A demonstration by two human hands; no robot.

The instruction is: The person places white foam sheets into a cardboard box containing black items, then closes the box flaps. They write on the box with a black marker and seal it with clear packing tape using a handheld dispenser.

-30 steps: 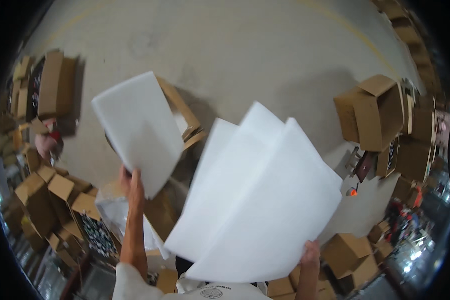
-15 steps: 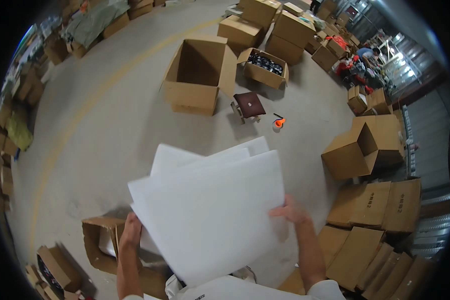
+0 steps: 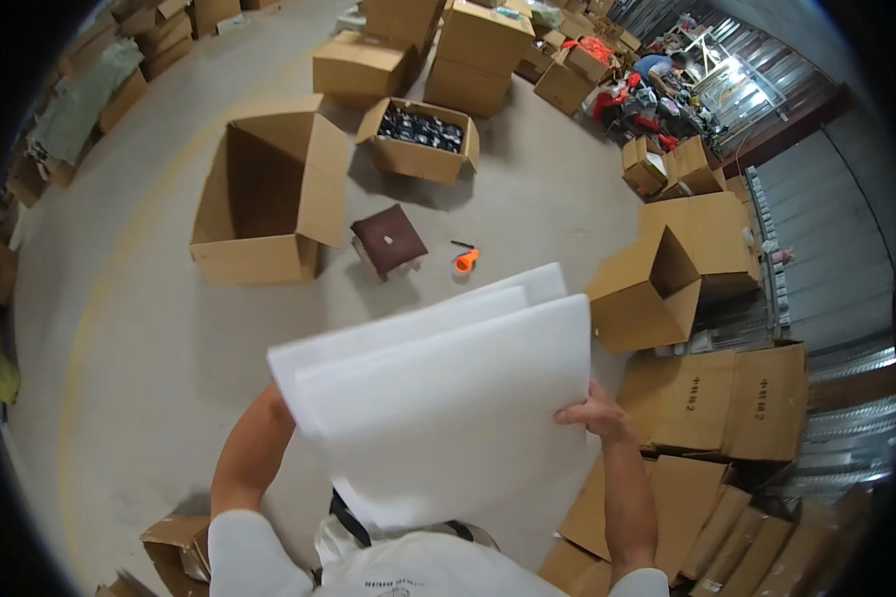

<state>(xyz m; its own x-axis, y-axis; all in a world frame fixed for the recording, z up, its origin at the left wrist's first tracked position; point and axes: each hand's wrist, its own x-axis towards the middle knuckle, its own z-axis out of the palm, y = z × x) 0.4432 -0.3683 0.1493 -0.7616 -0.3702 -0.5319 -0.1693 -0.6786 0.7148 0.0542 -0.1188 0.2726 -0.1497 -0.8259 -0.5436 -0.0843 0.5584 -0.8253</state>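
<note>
Several white foam sheets (image 3: pixel 448 398) are stacked loosely in front of my body, their top edges uneven and fanned apart. My right hand (image 3: pixel 597 414) pinches the stack's right edge, thumb on the front face and fingers behind. On the other side my left forearm (image 3: pixel 256 448) reaches up behind the sheets' left edge. My left hand is hidden there, so its grip does not show.
Ahead stand a big open carton (image 3: pixel 259 199), a carton of dark packed items (image 3: pixel 418 139), a low stool with a maroon seat (image 3: pixel 389 240) and an orange tape dispenser (image 3: pixel 465 262). Along the right are an open box (image 3: pixel 652 294) and flattened cartons (image 3: pixel 682 507). A person (image 3: pixel 657 70) works far off.
My view has swung to the right. My left hand has gone from the sheets' lower left edge to behind them. The back sheet that stuck out at the upper left now lines up more closely.
</note>
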